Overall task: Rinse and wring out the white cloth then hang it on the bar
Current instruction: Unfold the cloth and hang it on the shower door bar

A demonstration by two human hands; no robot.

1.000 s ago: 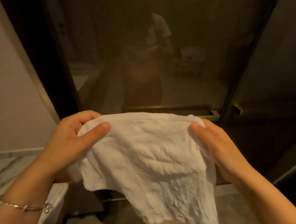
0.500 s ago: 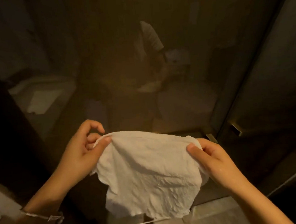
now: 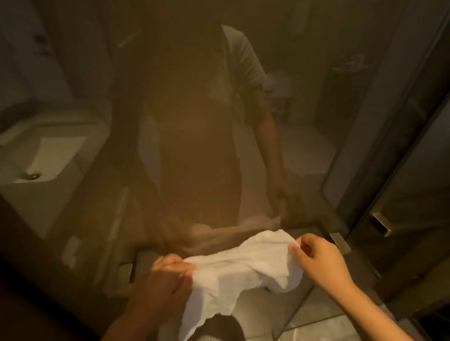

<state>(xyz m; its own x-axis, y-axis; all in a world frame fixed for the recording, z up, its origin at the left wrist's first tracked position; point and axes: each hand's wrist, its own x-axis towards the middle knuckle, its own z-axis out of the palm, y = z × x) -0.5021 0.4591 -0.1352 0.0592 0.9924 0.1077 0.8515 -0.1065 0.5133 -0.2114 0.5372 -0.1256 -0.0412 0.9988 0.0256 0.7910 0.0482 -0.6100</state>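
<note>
The white cloth [image 3: 233,273] is spread between my two hands, low in the head view, in front of a dark glass panel. My left hand [image 3: 165,281] grips its left edge and lies in shadow. My right hand [image 3: 318,259] pinches its upper right corner with thumb and fingers. The cloth's top edge lies along a horizontal metal bar [image 3: 338,242] fixed to the glass; how far it drapes over the bar I cannot tell. A crumpled flap hangs down toward the floor at the lower left.
The dark glass panel [image 3: 188,119] reflects a person and a sink counter [image 3: 44,156]. A glass door with a metal handle [image 3: 380,222] stands at the right. Grey floor tiles [image 3: 309,332] lie below.
Both hands carried the cloth forward and down to the bar on the glass. The cloth went from hanging spread out to bunched along the bar. The view tilted down.
</note>
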